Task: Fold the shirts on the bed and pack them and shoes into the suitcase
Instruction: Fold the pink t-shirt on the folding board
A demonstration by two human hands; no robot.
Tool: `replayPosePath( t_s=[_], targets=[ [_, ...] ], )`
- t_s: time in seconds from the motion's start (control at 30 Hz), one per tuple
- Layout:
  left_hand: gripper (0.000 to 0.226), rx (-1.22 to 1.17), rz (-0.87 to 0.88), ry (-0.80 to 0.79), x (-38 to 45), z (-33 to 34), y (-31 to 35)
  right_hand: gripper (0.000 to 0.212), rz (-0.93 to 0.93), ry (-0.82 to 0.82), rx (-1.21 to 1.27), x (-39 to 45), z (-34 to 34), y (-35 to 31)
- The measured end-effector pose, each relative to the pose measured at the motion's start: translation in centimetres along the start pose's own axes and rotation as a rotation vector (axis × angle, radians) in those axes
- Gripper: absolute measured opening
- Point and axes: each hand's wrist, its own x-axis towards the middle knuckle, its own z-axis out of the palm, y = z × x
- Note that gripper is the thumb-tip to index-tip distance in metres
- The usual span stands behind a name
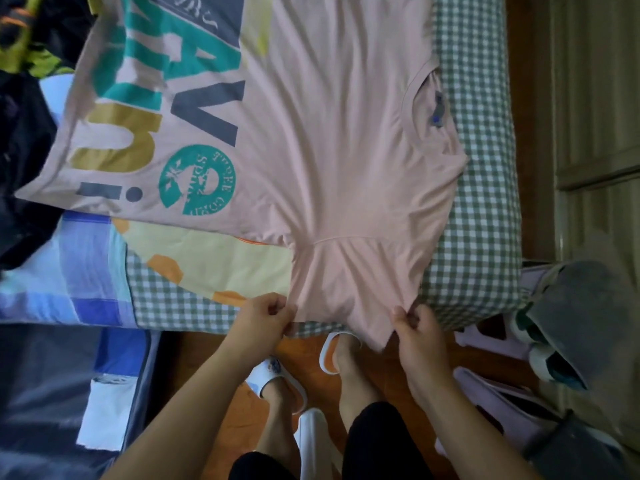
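Observation:
A pink T-shirt (311,140) with teal, olive and grey print lies spread flat on the bed, its collar toward the right. Its near sleeve hangs over the bed's front edge. My left hand (263,320) pinches the left corner of that sleeve's hem. My right hand (415,327) pinches the right corner of the same hem. A dark open suitcase (52,393) lies on the floor at the lower left. Shoes (540,344) sit on the floor at the right.
The bed has a green checked sheet (478,237). A yellow and orange cloth (207,258) and a blue patterned cloth (69,271) lie under the shirt at the left. Dark clothes (24,98) are piled at the far left. A lilac bag (502,403) and my slippered feet (311,375) are on the wooden floor.

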Motion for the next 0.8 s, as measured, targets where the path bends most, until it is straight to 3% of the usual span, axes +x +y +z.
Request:
replayPosePath(
  t_s=[0.17,0.4,0.5,0.57,0.63,0.7,0.73,0.8],
  targets=[
    [0.028,-0.279,-0.09,-0.019,-0.6,-0.2,-0.1,0.016,-0.02,0.007,0.018,-0.3,-1.1,-0.6],
    [0.024,-0.213,-0.141,-0.004,-0.3,-0.1,0.6,0.015,-0.034,-0.124,-0.102,0.6,-2.4,-2.3],
    [0.018,-0.397,-0.206,-0.098,-0.3,-1.1,2.2,0.017,0.102,-0.194,0.102,0.3,-3.1,-4.5],
    [0.02,-0.667,-0.243,-0.184,-0.3,-2.3,4.6,0.014,0.198,-0.221,0.352,1.3,-3.4,-7.5],
    [0.026,-0.944,-0.217,-0.209,0.4,-3.8,7.3,0.01,0.228,-0.234,0.601,3.6,-3.3,-11.0],
    [0.034,-1.068,-0.171,-0.165,1.8,-4.8,9.3,0.012,0.188,-0.216,0.775,5.9,-2.9,-13.9],
    [0.029,-1.033,-0.162,-0.118,2.5,-4.7,10.0,0.015,0.151,-0.174,0.745,6.8,-2.7,-14.4],
    [0.017,-0.799,-0.169,0.057,3.3,-4.0,10.5,0.019,0.043,-0.016,0.388,7.4,-2.7,-13.8]
  ],
)
